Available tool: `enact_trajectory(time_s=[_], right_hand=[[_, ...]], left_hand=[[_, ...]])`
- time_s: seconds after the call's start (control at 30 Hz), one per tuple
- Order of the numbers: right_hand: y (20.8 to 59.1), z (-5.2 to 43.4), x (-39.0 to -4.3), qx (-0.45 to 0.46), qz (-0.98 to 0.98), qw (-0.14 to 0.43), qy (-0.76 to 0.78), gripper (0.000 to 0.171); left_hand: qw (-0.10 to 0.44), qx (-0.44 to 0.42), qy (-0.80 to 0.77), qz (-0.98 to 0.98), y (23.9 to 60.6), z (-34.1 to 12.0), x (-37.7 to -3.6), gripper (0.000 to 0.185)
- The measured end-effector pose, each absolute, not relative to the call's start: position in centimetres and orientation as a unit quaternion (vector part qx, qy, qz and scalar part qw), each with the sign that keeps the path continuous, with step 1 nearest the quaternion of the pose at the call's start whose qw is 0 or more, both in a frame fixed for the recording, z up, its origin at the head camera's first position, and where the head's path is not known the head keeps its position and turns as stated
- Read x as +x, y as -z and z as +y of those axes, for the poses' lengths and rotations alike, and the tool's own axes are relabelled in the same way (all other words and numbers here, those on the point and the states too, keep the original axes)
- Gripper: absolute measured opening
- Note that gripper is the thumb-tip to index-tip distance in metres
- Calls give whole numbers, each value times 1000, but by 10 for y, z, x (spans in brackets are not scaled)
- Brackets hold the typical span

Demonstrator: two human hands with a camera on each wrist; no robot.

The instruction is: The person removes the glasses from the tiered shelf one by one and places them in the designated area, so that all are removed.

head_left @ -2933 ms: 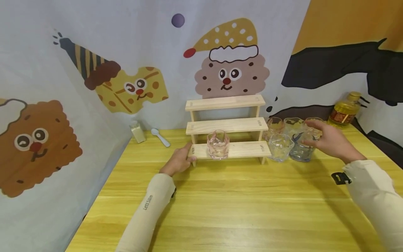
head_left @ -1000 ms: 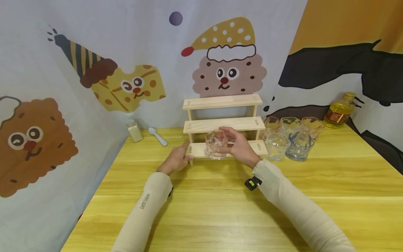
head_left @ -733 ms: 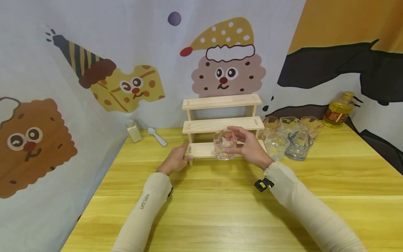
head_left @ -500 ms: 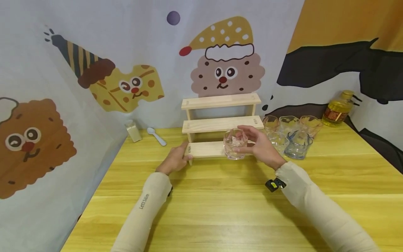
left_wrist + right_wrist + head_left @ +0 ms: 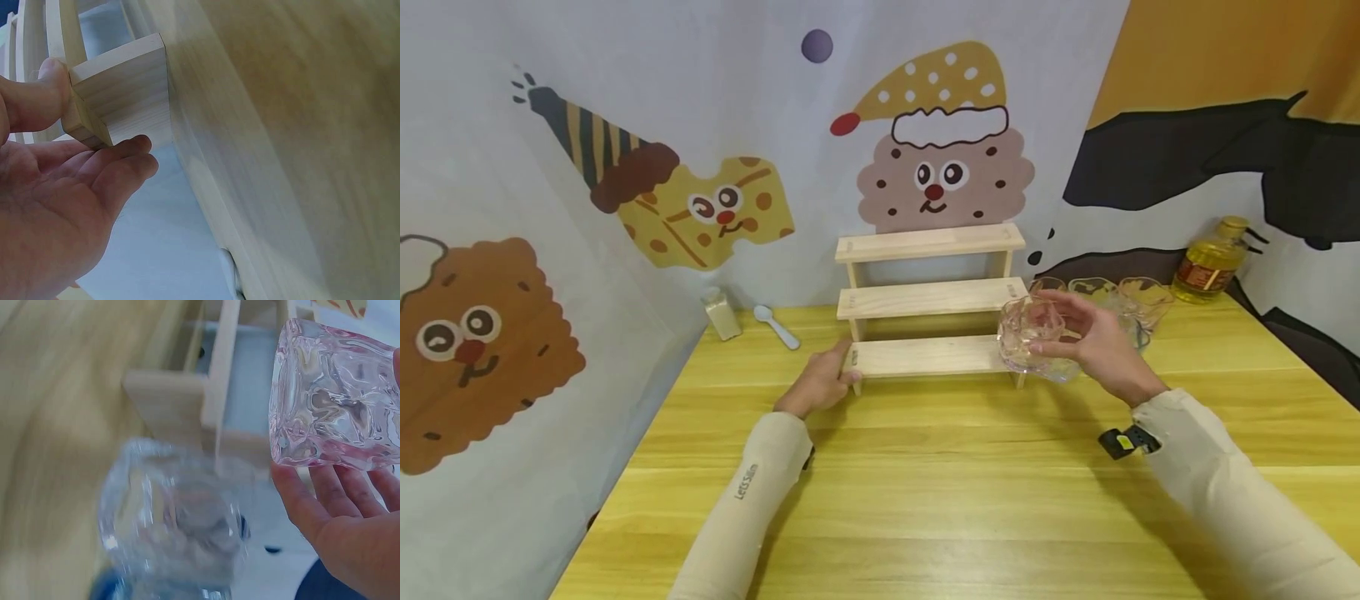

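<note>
A three-tier wooden display stand [image 5: 928, 357] stands by the wall. My left hand [image 5: 818, 383] grips the left end of its lowest board; the left wrist view has the thumb and fingers on opposite sides of the board [image 5: 86, 125]. At the stand's right end, my right hand [image 5: 1108, 350] holds a pink-tinted drinking glass [image 5: 1024, 333], thumb and fingers around it. In the right wrist view that pink glass [image 5: 337, 400] is raised off the table, near a clear glass [image 5: 175, 512]. From the head, the pink glass and hand partly cover the other glasses.
Several glasses, among them a pink one [image 5: 1146, 293] and a mostly hidden blue one [image 5: 1142, 336], cluster right of the stand. An oil bottle [image 5: 1208, 265] stands at the back right. A small jar [image 5: 722, 317] and a pale spoon [image 5: 778, 327] are at the back left.
My right hand came from the glass cluster, took hold of the pink glass on the lowest board and carried it right, to the board's end. My left hand stays on the stand.
</note>
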State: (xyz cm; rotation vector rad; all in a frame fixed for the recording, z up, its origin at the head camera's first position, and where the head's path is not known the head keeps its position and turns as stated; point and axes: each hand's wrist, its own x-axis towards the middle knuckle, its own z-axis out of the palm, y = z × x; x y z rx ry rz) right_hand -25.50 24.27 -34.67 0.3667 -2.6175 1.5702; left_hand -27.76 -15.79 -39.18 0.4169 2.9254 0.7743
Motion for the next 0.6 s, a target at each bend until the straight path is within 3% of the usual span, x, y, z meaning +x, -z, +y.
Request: enact_trajectory(time_s=[0.6], right_hand=[[327,339,-250,54,-867,70,-490,74]], left_hand=[[45,133,-256,957,390,-157,-277,63]])
